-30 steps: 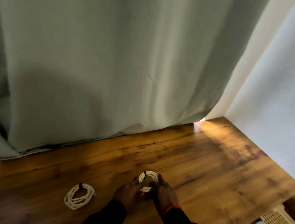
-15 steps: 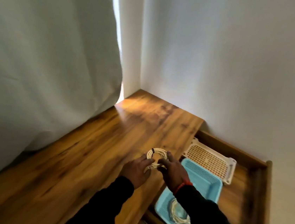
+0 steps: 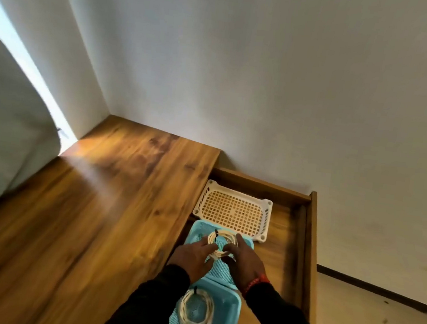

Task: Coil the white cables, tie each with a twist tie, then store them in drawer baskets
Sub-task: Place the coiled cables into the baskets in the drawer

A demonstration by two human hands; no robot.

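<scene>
Both hands moved the tied coil (image 3: 220, 245) from the tabletop (image 3: 89, 214) to above the blue basket (image 3: 247, 243). Left hand (image 3: 192, 256) and right hand (image 3: 245, 258) pinch it, tie pointing away.

1 head-worn view looks steeply down, close over the open drawer (image 3: 307, 241) beside the wooden tabletop (image 3: 94, 215).

Daylight enters my view through a blown-out gap beside the curtain (image 3: 4, 122) at left, leaving a warm glare patch on the table (image 3: 104, 176). The rest is dim and even, and the wall (image 3: 270, 75) reads flat grey. I see soft motion blur throughout, worst at the left, plus wide-angle bending at the edges.
</scene>
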